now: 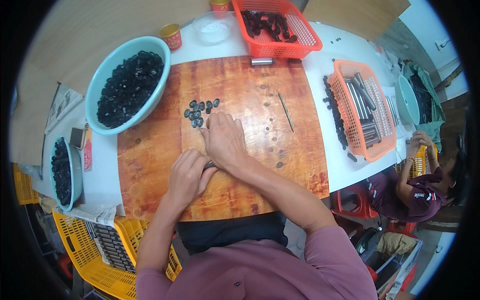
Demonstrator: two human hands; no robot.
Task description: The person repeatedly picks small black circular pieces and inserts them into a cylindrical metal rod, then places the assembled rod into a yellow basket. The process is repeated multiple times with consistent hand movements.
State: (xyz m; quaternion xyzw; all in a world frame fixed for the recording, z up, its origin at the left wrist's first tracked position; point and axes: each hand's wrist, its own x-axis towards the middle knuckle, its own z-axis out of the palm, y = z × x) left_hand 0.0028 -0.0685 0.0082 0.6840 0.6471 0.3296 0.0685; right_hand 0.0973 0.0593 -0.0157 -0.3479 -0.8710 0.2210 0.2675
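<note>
Above the wooden board (pixel 225 200), my left hand (pixel 187 172) is closed around a dark tube-like piece (pixel 209 165), mostly hidden by the fingers and palm. My right hand (pixel 225 140) is just beyond it, fingers curled, its wrist near the piece; whatever it may grip does not show clearly. Close to the right fingertips lies a cluster of small black oval parts (pixel 196 114). Farther right on the board rests a thin metal rod (pixel 286 112), apart from both hands.
A light-blue basin (pixel 162 87) of black parts overlaps the board's left side; a smaller basin (pixel 76 170) stands farther left. Beyond the board is a red basket (pixel 312 42). An orange basket (pixel 352 140) holds metal tubes. A co-worker (pixel 415 195) sits at the right.
</note>
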